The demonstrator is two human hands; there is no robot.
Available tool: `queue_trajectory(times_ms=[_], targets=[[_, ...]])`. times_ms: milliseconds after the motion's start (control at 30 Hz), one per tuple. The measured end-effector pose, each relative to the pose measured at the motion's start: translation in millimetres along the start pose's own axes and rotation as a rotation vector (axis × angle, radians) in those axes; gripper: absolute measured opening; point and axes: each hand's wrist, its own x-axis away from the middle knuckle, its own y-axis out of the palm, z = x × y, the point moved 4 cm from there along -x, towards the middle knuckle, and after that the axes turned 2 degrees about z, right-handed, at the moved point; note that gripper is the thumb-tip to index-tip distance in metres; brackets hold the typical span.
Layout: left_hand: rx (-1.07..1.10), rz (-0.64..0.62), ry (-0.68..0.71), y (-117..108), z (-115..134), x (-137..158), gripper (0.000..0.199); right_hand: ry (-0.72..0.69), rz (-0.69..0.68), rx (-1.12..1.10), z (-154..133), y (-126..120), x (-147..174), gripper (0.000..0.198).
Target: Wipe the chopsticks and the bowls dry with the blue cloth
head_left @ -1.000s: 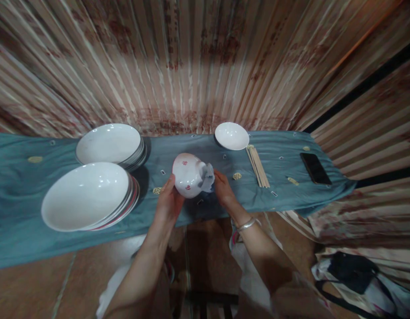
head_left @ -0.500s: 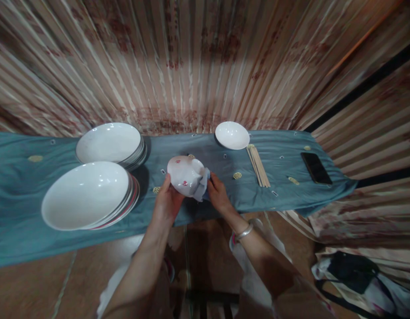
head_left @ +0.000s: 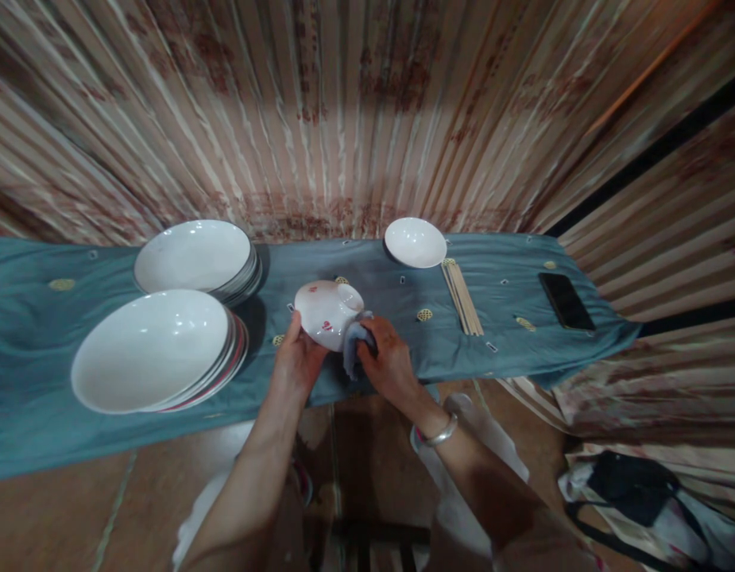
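A small white bowl with red marks is tilted over the table's front half, its round foot showing. My left hand grips the bowl by its left and lower rim, thumb on the outside. My right hand is closed on a grey-blue cloth, which presses against the bowl's lower right side. The fingertips of the right hand are partly hidden by the cloth.
Two stacks of white dishes, a rear stack and a front stack, stand at left. A white bowl, chopsticks and a black phone lie on the teal tablecloth. A curtain hangs behind.
My right hand has moved slightly left and down with the cloth, from the bowl's foot to its lower right side. The bowl's foot is uncovered now; my left hand has barely shifted.
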Motion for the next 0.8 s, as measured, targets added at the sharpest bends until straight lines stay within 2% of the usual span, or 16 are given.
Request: queue_trajectory(times_ms=[200, 467, 567, 667, 800], targets=[[0.022, -0.030, 0.016, 1.3, -2.4, -0.6, 0.039, -0.166, -0.001, 0.037, -14.1, 0.0, 5.0, 0.033], [-0.024, -0.141, 0.086, 1.4, -8.4, -1.3, 0.040, -0.276, 0.016, 0.007, -27.4, 0.4, 6.9, 0.034], [-0.071, -0.183, 0.121, -1.2, -10.0, -1.9, 0.033, -0.274, 0.021, -0.015, -28.9, -5.5, 2.1, 0.033], [-0.120, -0.220, 0.139, -3.6, -11.2, -2.1, 0.027, -0.216, 0.058, -0.035, -24.9, -16.9, -7.2, 0.031], [-0.149, -0.172, 0.159, -6.9, -10.1, -1.7, 0.024, -0.110, 0.109, -0.051, -12.3, -29.8, -18.0, 0.031]])
